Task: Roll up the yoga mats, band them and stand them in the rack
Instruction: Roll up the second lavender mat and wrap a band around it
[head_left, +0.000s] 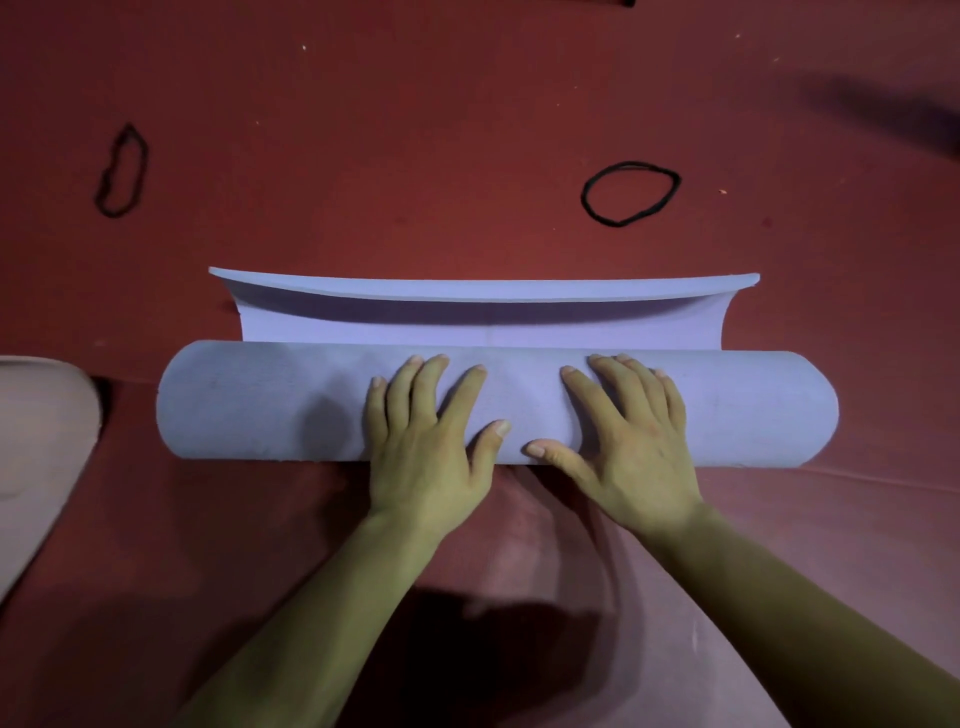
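Note:
A lilac yoga mat (249, 405) lies across the red floor as a thick roll. A short unrolled strip beyond it ends in a far edge that curls upward. My left hand (426, 441) presses flat on the roll just left of its middle, fingers spread. My right hand (628, 441) presses flat just right of the middle, fingers spread too. Two black elastic bands lie on the floor beyond the mat: one band (122, 171) at the far left, the other band (631, 192) at the far right.
The red floor covering (467, 130) fills the view. A pinkish mat (36, 457) pokes in at the left edge, close to the roll's left end. A dark blurred shape (893, 114) lies at the upper right.

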